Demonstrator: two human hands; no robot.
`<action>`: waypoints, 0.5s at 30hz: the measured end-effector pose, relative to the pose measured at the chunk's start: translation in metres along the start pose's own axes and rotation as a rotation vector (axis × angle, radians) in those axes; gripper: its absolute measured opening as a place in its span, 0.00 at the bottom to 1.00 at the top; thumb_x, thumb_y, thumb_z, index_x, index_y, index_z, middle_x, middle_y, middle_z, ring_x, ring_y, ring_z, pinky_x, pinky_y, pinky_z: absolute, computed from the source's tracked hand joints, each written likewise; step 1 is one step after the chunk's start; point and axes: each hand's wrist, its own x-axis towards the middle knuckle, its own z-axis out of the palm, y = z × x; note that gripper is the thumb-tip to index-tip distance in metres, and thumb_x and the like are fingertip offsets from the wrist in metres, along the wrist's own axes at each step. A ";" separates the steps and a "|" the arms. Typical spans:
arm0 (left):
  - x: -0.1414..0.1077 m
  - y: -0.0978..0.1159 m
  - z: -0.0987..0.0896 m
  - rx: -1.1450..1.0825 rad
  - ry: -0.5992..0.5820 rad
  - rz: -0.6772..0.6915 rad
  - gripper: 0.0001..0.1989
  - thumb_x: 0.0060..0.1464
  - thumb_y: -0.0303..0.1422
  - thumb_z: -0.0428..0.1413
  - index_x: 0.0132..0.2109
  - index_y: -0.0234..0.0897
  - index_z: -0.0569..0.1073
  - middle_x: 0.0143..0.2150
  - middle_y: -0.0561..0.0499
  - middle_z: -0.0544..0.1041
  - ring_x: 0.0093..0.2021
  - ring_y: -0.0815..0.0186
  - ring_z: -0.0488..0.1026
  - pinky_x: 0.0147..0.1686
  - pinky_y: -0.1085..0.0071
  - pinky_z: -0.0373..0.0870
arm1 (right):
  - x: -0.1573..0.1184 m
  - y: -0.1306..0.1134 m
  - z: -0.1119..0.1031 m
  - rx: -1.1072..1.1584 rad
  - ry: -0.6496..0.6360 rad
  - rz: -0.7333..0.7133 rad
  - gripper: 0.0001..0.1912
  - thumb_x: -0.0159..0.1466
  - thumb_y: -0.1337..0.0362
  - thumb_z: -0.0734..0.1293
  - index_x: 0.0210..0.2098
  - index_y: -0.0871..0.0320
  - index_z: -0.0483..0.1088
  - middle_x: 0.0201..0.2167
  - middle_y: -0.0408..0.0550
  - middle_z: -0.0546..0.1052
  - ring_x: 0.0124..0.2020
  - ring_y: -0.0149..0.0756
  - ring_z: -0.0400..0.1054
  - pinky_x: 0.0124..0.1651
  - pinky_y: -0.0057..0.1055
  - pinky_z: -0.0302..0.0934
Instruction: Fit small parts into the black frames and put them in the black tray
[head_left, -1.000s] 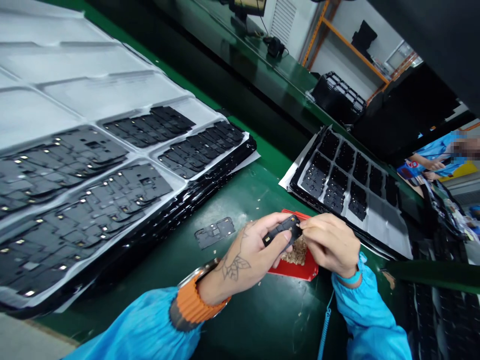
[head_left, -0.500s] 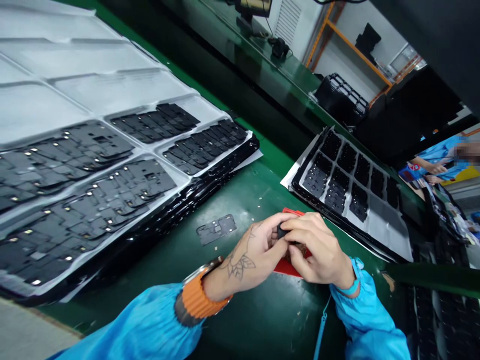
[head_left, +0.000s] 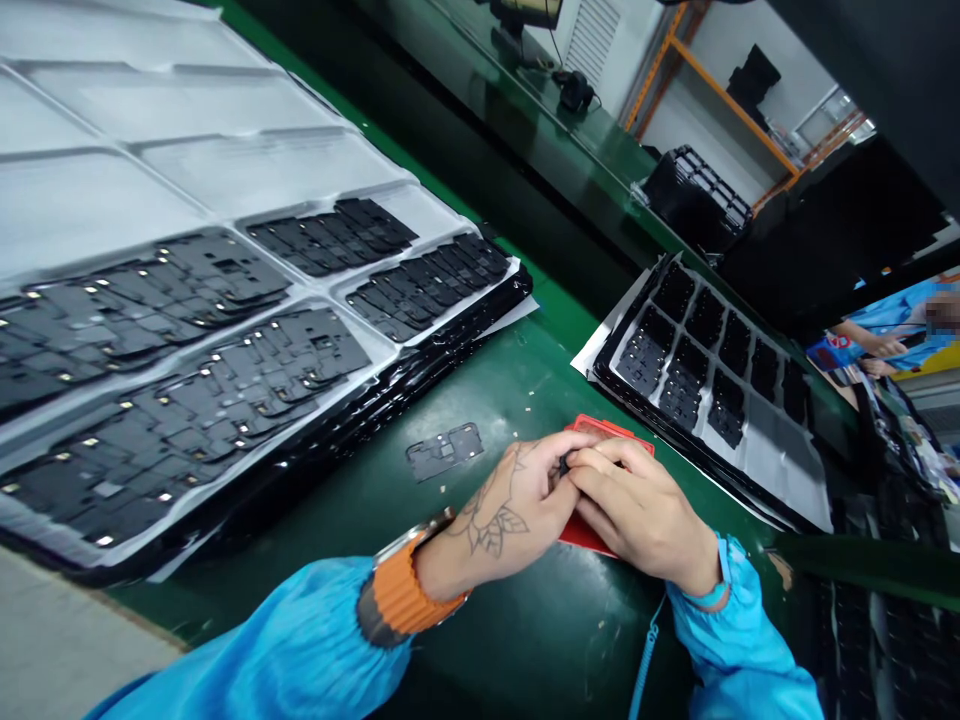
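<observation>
My left hand (head_left: 525, 505) and my right hand (head_left: 645, 515) meet over a red tray (head_left: 589, 535). Between their fingertips is a small black piece (head_left: 565, 464), mostly covered, so its full shape is hidden. Both hands are closed, the fingers bent and pressed around it. Left of my left hand, a thin dark grey plate with cut-outs (head_left: 445, 453) lies flat on the green table (head_left: 517, 630).
A large white-lined tray (head_left: 225, 170) at left holds rows of similar dark plates (head_left: 285, 370). At right stands a smaller black tray (head_left: 780, 460) with dark parts in its compartments. A blue coiled cord (head_left: 645, 660) hangs from my right wrist. Another person's hands (head_left: 877, 350) show far right.
The view has shifted slightly, so the trays appear a little further right. My right fingers have closed in further around the black piece, and more of the red tray's far edge shows.
</observation>
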 end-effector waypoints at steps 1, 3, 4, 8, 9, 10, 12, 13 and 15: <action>-0.001 0.000 0.000 -0.008 -0.009 -0.006 0.22 0.58 0.25 0.51 0.58 0.35 0.76 0.48 0.50 0.82 0.39 0.65 0.79 0.40 0.67 0.77 | 0.000 -0.001 0.000 -0.001 0.002 -0.002 0.10 0.69 0.74 0.67 0.50 0.68 0.70 0.48 0.56 0.76 0.49 0.43 0.67 0.54 0.43 0.69; -0.002 0.001 -0.001 -0.031 -0.025 -0.008 0.22 0.58 0.25 0.51 0.58 0.35 0.76 0.51 0.50 0.81 0.40 0.65 0.80 0.39 0.68 0.76 | -0.001 -0.002 0.001 0.009 -0.001 0.000 0.08 0.70 0.75 0.66 0.49 0.68 0.70 0.47 0.56 0.76 0.48 0.43 0.67 0.53 0.42 0.69; -0.002 0.001 -0.001 -0.038 -0.028 -0.004 0.22 0.58 0.25 0.51 0.58 0.35 0.76 0.51 0.50 0.81 0.41 0.65 0.80 0.40 0.69 0.76 | -0.001 -0.002 0.002 0.016 -0.001 0.000 0.08 0.70 0.75 0.65 0.48 0.68 0.70 0.46 0.55 0.76 0.48 0.43 0.67 0.52 0.42 0.69; -0.001 0.005 -0.001 -0.095 -0.037 0.027 0.21 0.58 0.24 0.51 0.57 0.35 0.76 0.49 0.51 0.82 0.40 0.68 0.79 0.41 0.72 0.76 | -0.003 0.002 0.007 0.022 0.006 0.006 0.08 0.70 0.75 0.65 0.48 0.66 0.70 0.44 0.54 0.76 0.47 0.42 0.66 0.54 0.42 0.68; 0.000 0.006 -0.001 -0.118 -0.032 0.029 0.20 0.59 0.24 0.52 0.57 0.35 0.76 0.48 0.50 0.82 0.40 0.68 0.79 0.39 0.72 0.76 | -0.003 0.004 0.007 0.028 0.027 0.003 0.08 0.69 0.75 0.66 0.48 0.65 0.70 0.43 0.53 0.77 0.47 0.41 0.66 0.54 0.41 0.68; 0.001 0.006 -0.001 -0.138 -0.026 0.024 0.20 0.60 0.25 0.53 0.57 0.35 0.76 0.47 0.50 0.82 0.39 0.68 0.79 0.38 0.73 0.75 | -0.002 0.006 0.007 0.045 0.061 -0.005 0.09 0.68 0.75 0.67 0.48 0.64 0.69 0.43 0.52 0.77 0.46 0.40 0.66 0.53 0.40 0.68; 0.002 0.005 -0.001 -0.152 -0.018 0.002 0.18 0.62 0.28 0.54 0.58 0.35 0.75 0.43 0.50 0.82 0.35 0.68 0.78 0.34 0.73 0.74 | -0.002 0.009 0.005 0.102 0.158 -0.026 0.13 0.65 0.76 0.70 0.48 0.63 0.69 0.41 0.50 0.77 0.45 0.38 0.67 0.52 0.38 0.68; 0.002 0.004 -0.001 -0.149 -0.017 -0.004 0.18 0.63 0.29 0.54 0.59 0.36 0.74 0.42 0.51 0.81 0.34 0.69 0.77 0.33 0.73 0.74 | -0.003 0.010 0.002 0.126 0.204 -0.030 0.16 0.64 0.75 0.72 0.50 0.64 0.69 0.42 0.51 0.76 0.45 0.39 0.67 0.52 0.39 0.67; 0.001 0.002 -0.002 -0.133 -0.007 0.014 0.18 0.65 0.30 0.53 0.61 0.37 0.73 0.44 0.50 0.81 0.34 0.68 0.77 0.35 0.71 0.75 | -0.005 0.011 -0.003 0.154 0.267 0.008 0.20 0.63 0.74 0.73 0.53 0.64 0.68 0.43 0.54 0.75 0.47 0.41 0.67 0.52 0.42 0.66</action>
